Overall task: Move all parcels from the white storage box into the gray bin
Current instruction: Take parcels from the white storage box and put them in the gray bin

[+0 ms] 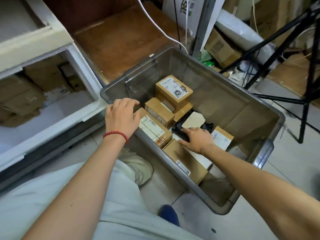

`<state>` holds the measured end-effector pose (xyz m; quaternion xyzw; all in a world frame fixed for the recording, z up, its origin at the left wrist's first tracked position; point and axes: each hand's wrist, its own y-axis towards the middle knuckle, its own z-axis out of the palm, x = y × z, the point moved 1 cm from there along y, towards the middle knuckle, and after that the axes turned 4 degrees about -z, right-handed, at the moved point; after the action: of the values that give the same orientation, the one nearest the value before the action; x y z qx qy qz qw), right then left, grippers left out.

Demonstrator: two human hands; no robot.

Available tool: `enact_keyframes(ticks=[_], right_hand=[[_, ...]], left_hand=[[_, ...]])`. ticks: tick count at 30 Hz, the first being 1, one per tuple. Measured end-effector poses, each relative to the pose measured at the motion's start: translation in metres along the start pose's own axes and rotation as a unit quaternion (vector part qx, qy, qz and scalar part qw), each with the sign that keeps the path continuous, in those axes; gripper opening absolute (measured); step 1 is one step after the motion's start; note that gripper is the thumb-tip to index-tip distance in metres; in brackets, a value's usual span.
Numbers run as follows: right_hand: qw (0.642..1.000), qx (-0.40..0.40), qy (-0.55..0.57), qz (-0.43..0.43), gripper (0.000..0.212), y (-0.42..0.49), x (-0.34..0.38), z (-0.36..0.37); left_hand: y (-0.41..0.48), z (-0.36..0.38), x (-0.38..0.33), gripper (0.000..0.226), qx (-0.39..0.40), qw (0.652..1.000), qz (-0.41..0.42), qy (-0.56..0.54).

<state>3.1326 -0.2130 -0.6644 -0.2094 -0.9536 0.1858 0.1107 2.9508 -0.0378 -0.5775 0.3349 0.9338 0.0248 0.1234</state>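
The gray bin stands on the floor in front of me and holds several cardboard parcels, among them a labelled box on top of the pile and a flat box near the left wall. My left hand hovers over the bin's near-left rim with relaxed fingers and holds nothing. My right hand lies inside the bin, fingers spread on a black plastic parcel. The white storage box stands open at the left with several brown parcels inside.
A black tripod stands at the right beside the bin. Cardboard boxes and a bubble-wrap roll crowd the back right. A brown wooden board lies behind the bin. My knee and a shoe are below the bin's near wall.
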Motion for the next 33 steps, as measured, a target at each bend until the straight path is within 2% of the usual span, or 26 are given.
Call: enact_keyframes(ticks=[4,12,17,21,26,33], right_hand=[[0.999,-0.031,0.009,-0.019,0.054,0.009,0.032,-0.029],[0.986,-0.126,0.066,-0.092,0.053,0.016,0.109,-0.092],[0.968,-0.171,0.064,-0.169,0.048,0.016,0.16,-0.109],[0.956,-0.18,0.058,-0.224,0.046,0.018,0.198,-0.113],[0.948,-0.18,0.052,-0.255,0.048,0.032,0.241,-0.109],[0.941,-0.169,0.064,-0.286,0.051,0.076,0.286,-0.093]], left_hand=[[-0.023,-0.017,0.025,0.03,-0.042,0.999,-0.013,0.006],[-0.035,-0.059,0.074,0.034,-0.024,0.988,-0.152,0.019],[-0.049,-0.067,0.09,0.036,-0.025,0.982,-0.189,0.009],[-0.063,-0.068,0.112,0.038,0.004,0.977,-0.203,0.063],[-0.057,-0.075,0.131,0.048,-0.029,0.967,-0.25,0.021],[-0.085,-0.051,0.19,0.057,0.018,0.952,-0.3,0.065]])
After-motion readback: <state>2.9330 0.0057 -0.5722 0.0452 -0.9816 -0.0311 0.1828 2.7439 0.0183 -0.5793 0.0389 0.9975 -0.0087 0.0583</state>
